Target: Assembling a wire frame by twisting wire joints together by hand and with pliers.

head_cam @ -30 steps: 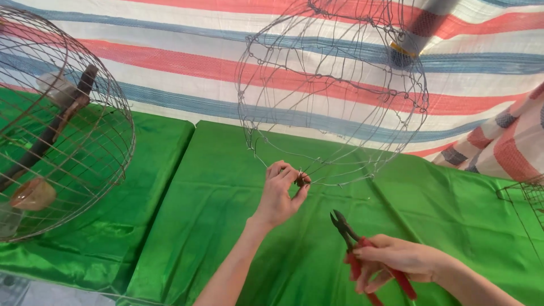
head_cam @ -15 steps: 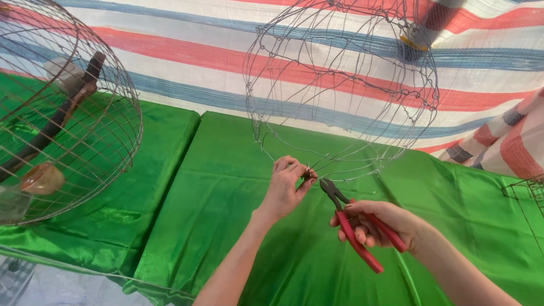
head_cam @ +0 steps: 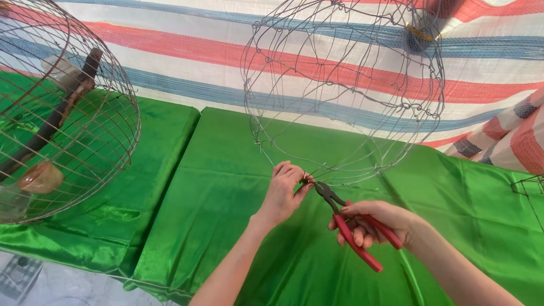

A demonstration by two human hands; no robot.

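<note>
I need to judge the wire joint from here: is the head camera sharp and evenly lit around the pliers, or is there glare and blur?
Head view: bright, even light, no hard shadows; the pliers, left hand and right hand are sharp. The green cloth shines in soft patches. The thin wire frame is hard to trace against the striped sheet. The wire cage bows at the left edge.

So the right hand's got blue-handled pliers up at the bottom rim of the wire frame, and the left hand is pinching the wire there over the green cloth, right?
Not quite: the pliers have red handles, not blue. The head view shows the right hand holding them with the tip at the bottom rim of the wire frame, while the left hand pinches the wire there over the green cloth.
</note>
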